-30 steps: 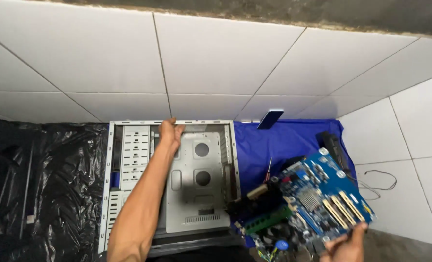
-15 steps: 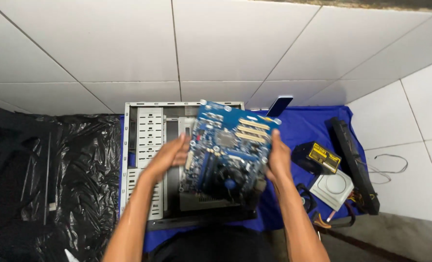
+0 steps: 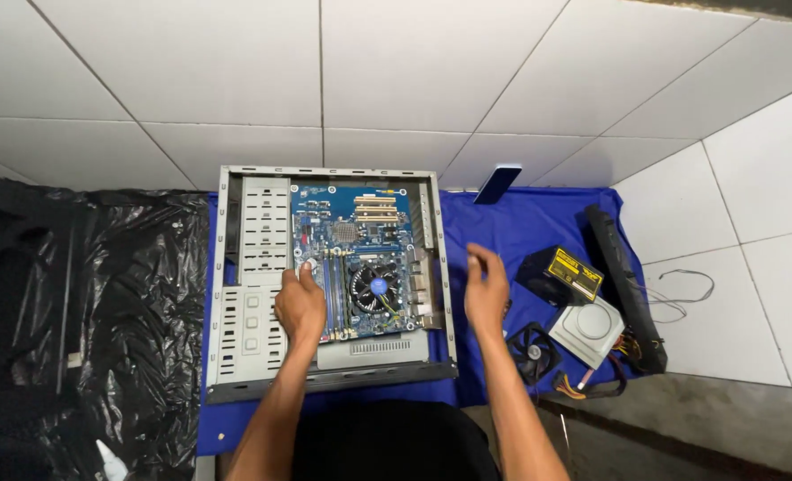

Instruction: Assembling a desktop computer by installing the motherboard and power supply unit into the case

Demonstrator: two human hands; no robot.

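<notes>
Lying flat inside one open grey metal computer case (image 3: 251,294), centre of the frame: one blue motherboard (image 3: 360,258), glossy, rectangular, studded with small parts. On the board, toward its upper edge, three pale slots side by side; lower, a round black cooler fan (image 3: 374,287) with a blue hub. To the left of the board, a perforated case wall with rows of punched slots.

Left hand (image 3: 300,307) pressed on the board's lower left edge, fingers curled close together, fingertips touching the board, nothing gripped. Right hand (image 3: 486,287) just right of the case, over the blue cloth (image 3: 520,227), fingers loosely spread and slightly bent, holding nothing, apart from the board.

Beneath the case, smooth blue fabric spread out. Left of frame: crinkled, shiny black plastic sheeting (image 3: 84,303). Right of centre, on the cloth: one boxy black power supply (image 3: 560,274) with a yellow label, one flat white square drive (image 3: 589,328) with a round embossed ring, one small black loose fan (image 3: 532,347), one long black panel (image 3: 625,285) lying along the cloth's right edge. Upper centre: one dark phone (image 3: 497,183) leaning on large glossy white tiles (image 3: 414,80).
</notes>
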